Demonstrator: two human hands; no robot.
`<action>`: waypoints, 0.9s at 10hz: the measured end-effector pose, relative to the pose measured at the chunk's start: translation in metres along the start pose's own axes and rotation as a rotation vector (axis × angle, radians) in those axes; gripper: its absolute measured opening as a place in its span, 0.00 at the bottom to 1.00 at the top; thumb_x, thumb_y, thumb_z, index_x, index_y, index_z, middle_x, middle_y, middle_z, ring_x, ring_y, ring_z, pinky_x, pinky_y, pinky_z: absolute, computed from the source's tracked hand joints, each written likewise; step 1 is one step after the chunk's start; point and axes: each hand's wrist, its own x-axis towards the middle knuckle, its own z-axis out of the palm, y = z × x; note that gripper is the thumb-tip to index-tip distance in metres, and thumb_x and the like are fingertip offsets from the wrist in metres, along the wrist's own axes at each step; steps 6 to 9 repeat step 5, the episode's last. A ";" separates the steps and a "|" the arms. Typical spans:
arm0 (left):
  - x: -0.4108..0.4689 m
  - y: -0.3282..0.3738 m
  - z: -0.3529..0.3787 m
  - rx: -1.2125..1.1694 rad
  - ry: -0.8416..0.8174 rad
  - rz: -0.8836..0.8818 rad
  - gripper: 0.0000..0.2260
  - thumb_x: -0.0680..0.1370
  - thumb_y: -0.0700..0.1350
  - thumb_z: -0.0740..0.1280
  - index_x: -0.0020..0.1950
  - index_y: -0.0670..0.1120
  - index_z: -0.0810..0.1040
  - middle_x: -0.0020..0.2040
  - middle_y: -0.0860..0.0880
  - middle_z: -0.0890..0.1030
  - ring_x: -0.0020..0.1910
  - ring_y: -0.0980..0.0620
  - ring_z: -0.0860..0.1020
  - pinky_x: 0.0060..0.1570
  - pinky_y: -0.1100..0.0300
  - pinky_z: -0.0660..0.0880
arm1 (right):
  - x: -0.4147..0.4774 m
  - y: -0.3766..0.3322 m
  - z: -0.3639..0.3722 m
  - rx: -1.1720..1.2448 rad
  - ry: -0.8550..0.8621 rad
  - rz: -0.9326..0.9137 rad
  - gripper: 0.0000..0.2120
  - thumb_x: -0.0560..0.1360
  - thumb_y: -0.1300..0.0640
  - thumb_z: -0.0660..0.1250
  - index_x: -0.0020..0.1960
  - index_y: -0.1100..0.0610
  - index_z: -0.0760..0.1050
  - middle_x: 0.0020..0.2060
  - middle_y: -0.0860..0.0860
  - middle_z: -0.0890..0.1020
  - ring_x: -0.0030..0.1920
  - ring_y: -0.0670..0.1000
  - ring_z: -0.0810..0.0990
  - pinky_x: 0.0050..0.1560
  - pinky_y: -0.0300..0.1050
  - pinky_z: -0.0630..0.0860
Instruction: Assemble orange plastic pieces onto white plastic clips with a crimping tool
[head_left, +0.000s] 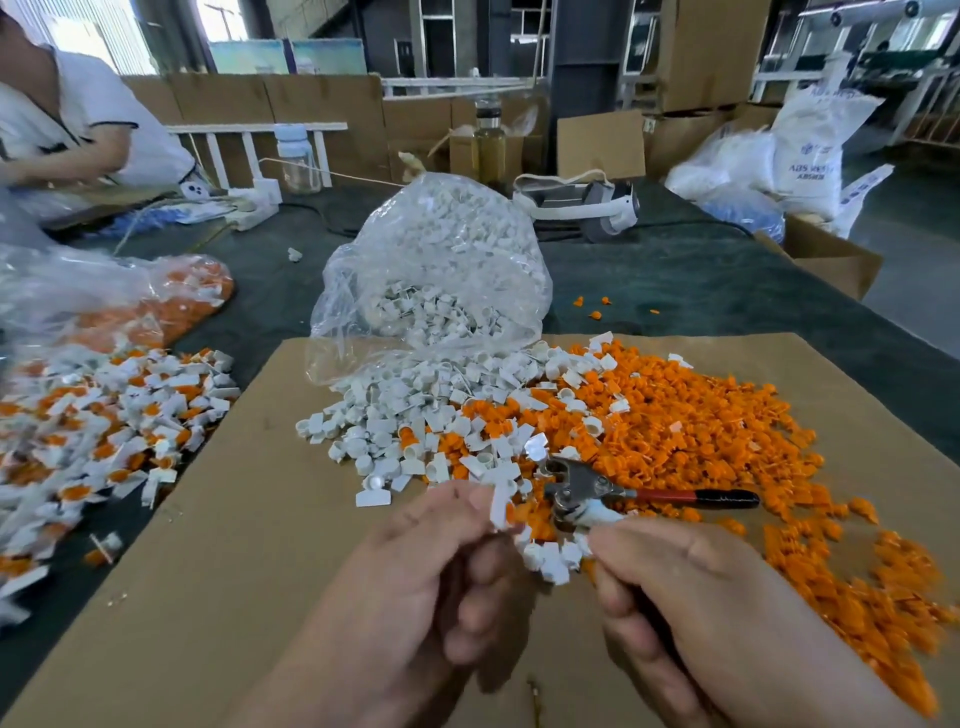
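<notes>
Left fingers (467, 512): the thumb and forefinger of the left hand (431, 571) pinched one white clip (500, 503) by its flat tab, held upright. The other fingers were curled under.
Right fingers (621, 597): on the right hand (696, 592) they were curled round the lower handle of the crimping tool (574, 486), with a dark grip showing between them.
Tool head: it sat just beyond both hands, above the edge of the heap. The red handle (696, 497) stood off to the right, so the handles looked spread. Something white lay at the head, but whether it was seated there could not be told.
Step in hand: as I judged it, bringing the pinched clip to the tool for pressing.
Doing it well: keep the grip on the tab so the clip's round socket stays free. Set the socket square in the head with an orange piece on it, then squeeze evenly and keep fingertips clear.
Stray clips (550, 561): a small cluster lay between the hands and could snag the tool.
Orange pieces (701, 431): a broad heap lay to the right, mixing with the white ones.
Loose clips (384, 421): these had spilled from the clear bag (441, 249).
Finished heap (104, 410): white-and-orange parts lay well apart on the left.
Cardboard sheet (234, 519): it lay under the work, on the table (675, 270).
</notes>
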 end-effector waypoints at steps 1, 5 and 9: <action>0.002 0.027 -0.016 -0.493 0.151 0.297 0.14 0.80 0.51 0.62 0.44 0.42 0.80 0.33 0.52 0.74 0.25 0.59 0.70 0.20 0.68 0.68 | -0.002 0.001 0.004 -0.048 -0.021 -0.010 0.19 0.68 0.38 0.64 0.30 0.53 0.75 0.24 0.51 0.73 0.21 0.48 0.66 0.25 0.39 0.64; 0.015 0.013 -0.032 0.132 0.531 0.286 0.23 0.82 0.61 0.59 0.45 0.46 0.85 0.33 0.46 0.78 0.25 0.52 0.71 0.22 0.58 0.69 | -0.006 0.001 0.003 -0.168 -0.046 -0.181 0.22 0.64 0.31 0.60 0.33 0.50 0.75 0.24 0.47 0.76 0.22 0.45 0.70 0.27 0.38 0.69; 0.015 0.013 -0.032 0.132 0.531 0.286 0.23 0.82 0.61 0.59 0.45 0.46 0.85 0.33 0.46 0.78 0.25 0.52 0.71 0.22 0.58 0.69 | -0.006 0.001 0.003 -0.168 -0.046 -0.181 0.22 0.64 0.31 0.60 0.33 0.50 0.75 0.24 0.47 0.76 0.22 0.45 0.70 0.27 0.38 0.69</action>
